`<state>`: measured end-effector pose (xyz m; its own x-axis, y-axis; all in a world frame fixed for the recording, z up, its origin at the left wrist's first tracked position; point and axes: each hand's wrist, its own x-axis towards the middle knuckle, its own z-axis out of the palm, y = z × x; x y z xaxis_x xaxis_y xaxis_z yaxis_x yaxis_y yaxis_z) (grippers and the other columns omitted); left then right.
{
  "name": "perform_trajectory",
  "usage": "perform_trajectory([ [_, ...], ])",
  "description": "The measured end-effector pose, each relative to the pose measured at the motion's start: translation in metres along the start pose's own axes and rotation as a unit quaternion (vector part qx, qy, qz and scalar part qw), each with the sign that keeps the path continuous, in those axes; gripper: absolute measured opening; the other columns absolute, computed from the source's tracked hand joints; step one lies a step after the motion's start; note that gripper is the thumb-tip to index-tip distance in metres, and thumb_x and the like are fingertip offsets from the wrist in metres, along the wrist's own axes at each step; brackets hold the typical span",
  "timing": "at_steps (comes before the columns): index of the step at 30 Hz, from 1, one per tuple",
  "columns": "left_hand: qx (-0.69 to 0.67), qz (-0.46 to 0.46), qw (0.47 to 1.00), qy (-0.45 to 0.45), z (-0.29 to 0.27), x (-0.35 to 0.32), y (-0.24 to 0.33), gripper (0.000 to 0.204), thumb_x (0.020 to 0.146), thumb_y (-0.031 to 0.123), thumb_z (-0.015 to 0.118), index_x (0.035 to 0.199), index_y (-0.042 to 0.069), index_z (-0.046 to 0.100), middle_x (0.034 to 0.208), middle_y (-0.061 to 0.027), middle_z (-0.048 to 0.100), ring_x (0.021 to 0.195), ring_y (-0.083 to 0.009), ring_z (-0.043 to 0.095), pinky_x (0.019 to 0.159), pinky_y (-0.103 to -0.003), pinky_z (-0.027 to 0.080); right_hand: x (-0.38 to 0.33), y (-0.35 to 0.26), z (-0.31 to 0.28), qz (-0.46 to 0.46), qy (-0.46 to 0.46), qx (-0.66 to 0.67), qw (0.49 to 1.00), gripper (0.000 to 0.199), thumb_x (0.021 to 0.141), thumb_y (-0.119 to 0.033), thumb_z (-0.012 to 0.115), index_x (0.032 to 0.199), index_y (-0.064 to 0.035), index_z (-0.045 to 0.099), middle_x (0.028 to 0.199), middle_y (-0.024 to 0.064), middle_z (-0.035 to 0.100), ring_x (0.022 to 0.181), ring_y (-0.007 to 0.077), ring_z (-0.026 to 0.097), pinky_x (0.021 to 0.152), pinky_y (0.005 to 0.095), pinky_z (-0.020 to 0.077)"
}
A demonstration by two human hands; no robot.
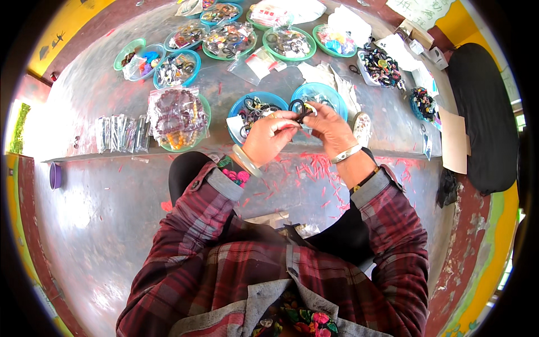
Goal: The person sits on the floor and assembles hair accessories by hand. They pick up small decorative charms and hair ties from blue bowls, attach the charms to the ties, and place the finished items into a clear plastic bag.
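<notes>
Both my hands are raised in front of me, over two blue baskets. Between their fingertips is a black hair tie [301, 109], its loops sticking up. My left hand [268, 138] pinches it from the left and my right hand [329, 130] from the right, both with fingers closed. Behind my left hand, the left blue basket [236, 106] holds a tangle of dark and pale hair ties and a white card. The right blue basket [332, 91] lies partly hidden behind my right hand, so its contents are hard to make out.
Farther back, several baskets of bagged hair ties [229, 41] stand on the grey ledge. A bag of beaded bands [178, 115] tops a green basket at left, beside a row of slim packets [122, 133]. At right are a white basket [368, 77] and cardboard [453, 140].
</notes>
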<state>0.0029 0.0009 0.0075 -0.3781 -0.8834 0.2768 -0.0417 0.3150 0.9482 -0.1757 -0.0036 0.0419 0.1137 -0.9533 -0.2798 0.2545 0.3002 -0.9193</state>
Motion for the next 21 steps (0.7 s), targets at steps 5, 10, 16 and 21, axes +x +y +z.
perform_trajectory([
  [5,-0.039,-0.063,0.989,-0.13,-0.014,0.005,0.011,0.015,0.083,0.005,0.057,0.095,-0.002,0.063,0.101,-0.0084,0.06,0.085,-0.0141,0.057,0.073,-0.027,0.046,-0.004,-0.042,-0.031,-0.03,-0.096,-0.144,0.984,0.026,0.078,-0.016,0.065,0.102,-0.0065,0.063,0.094,-0.0024,0.059,0.091,0.0084,0.05,0.081,0.0245,0.0368],
  [10,0.069,0.044,0.973,-0.215,-0.007,0.004,-0.002,0.016,0.076,0.006,0.056,0.089,-0.001,0.064,0.092,-0.0113,0.062,0.081,-0.0227,0.06,0.071,-0.031,0.048,0.001,-0.024,-0.042,-0.171,-0.196,-0.413,0.873,0.019,0.076,-0.019,0.062,0.089,-0.0052,0.065,0.097,0.0078,0.063,0.089,0.0195,0.057,0.079,0.0329,0.0435],
  [16,0.051,0.014,0.973,-0.226,-0.004,0.002,-0.006,0.015,0.076,0.005,0.056,0.086,-0.001,0.064,0.093,-0.0111,0.062,0.082,-0.0226,0.06,0.073,-0.031,0.047,-0.003,-0.012,-0.028,-0.288,-0.212,-0.535,0.765,0.014,0.064,-0.016,0.063,0.072,-0.0046,0.061,0.082,0.0083,0.061,0.085,0.0284,0.056,0.08,0.0355,0.0423],
  [21,0.011,-0.046,0.974,-0.221,-0.006,0.002,0.0,0.012,0.079,0.003,0.056,0.087,-0.003,0.063,0.097,-0.0097,0.062,0.087,-0.0174,0.059,0.077,-0.028,0.046,0.0,-0.009,-0.03,-0.297,-0.224,-0.524,0.766,0.013,0.064,-0.015,0.063,0.073,-0.0053,0.061,0.081,0.0085,0.061,0.084,0.0281,0.056,0.08,0.0361,0.0424],
])
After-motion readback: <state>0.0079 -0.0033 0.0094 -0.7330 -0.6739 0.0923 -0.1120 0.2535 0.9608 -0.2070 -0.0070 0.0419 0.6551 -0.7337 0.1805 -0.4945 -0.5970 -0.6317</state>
